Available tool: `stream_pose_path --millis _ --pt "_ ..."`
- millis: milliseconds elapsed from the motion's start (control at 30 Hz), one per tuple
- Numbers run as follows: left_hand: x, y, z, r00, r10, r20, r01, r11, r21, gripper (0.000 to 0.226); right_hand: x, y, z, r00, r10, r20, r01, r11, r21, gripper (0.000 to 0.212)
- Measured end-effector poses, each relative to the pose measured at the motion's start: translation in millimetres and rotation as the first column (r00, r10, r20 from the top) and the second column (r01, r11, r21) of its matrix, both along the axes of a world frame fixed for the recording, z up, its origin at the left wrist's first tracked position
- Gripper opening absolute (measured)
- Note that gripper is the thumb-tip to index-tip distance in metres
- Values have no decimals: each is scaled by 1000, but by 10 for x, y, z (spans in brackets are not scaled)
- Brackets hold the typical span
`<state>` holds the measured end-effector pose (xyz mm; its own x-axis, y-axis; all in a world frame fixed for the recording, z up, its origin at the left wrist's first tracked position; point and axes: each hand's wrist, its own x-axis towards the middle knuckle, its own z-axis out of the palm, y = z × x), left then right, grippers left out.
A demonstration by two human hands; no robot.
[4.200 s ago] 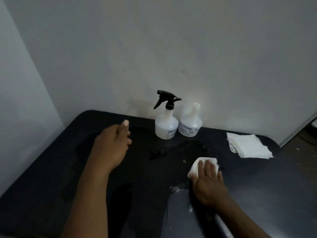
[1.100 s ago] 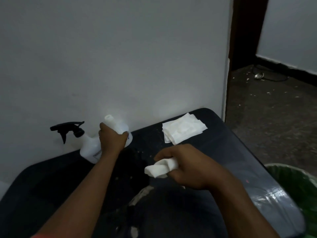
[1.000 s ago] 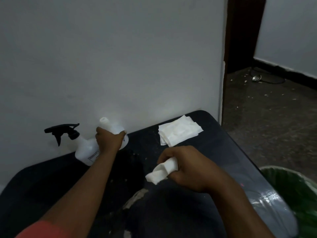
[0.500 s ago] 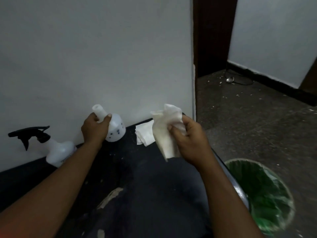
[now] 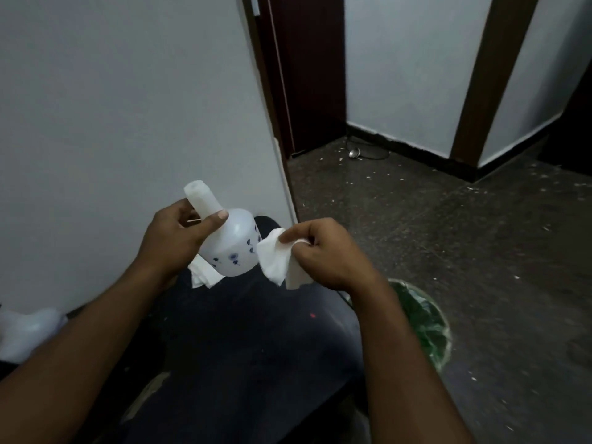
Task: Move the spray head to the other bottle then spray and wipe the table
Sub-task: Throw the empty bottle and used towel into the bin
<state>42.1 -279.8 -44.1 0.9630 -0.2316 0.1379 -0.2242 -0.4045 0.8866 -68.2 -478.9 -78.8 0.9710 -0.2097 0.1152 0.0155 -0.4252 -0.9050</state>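
My left hand [image 5: 174, 241] grips the neck of a white bottle [image 5: 232, 248] that has no spray head, and holds it tilted in the air above the dark table [image 5: 243, 354]. My right hand [image 5: 323, 251] pinches a crumpled white wipe [image 5: 278, 262] right beside the bottle's base. The other bottle [image 5: 25, 331] shows only as a blurred white body at the left edge; its black spray head is out of view.
A stack of clean white wipes [image 5: 203, 272] lies on the table under the lifted bottle. A green-lined bin [image 5: 423, 322] stands on the floor just right of the table. White wall behind, an open doorway and dusty floor to the right.
My left hand has lifted the headless bottle off the table and carried it right. My right hand has brought the wipe next to it. The view has swung right, towards the bin.
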Motion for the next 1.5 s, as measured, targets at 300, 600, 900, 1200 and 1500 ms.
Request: stream_pose_path --millis 300,600,900,1200,1500 --pt "-180 -600 -93 992 -122 10 122 992 22 44 -187 -464 4 965 -259 42 259 966 9 25" --pt "-345 -1401 -510 966 -238 -101 241 970 20 30 -297 -779 51 764 -613 201 581 789 201 20" --pt "-593 -2162 -943 945 -322 -51 326 934 148 24 -643 -1430 -54 703 -711 28 709 703 50 14" --pt "-693 -2459 -1481 932 -352 -91 360 859 365 34 -757 -1589 -142 670 -742 15 740 669 67 15" --pt "-522 -2651 -2042 944 -304 -131 317 715 622 30 -771 -1696 -301 671 -741 -20 739 667 90 18"
